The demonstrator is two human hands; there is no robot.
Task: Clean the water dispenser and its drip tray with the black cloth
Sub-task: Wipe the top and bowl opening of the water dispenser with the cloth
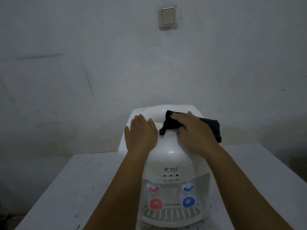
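On top, 12 o'clock: right hand presses the cloth flat on the dispenser, fingers spread over it.
Left hand: flat, fingers straight, holding nothing, bracing the top at 10 o'clock of the bottle well.
Tray: at 6 o'clock under the red and blue taps, untouched.
Progress: early, I judge; top being wiped, front, sides and tray left.
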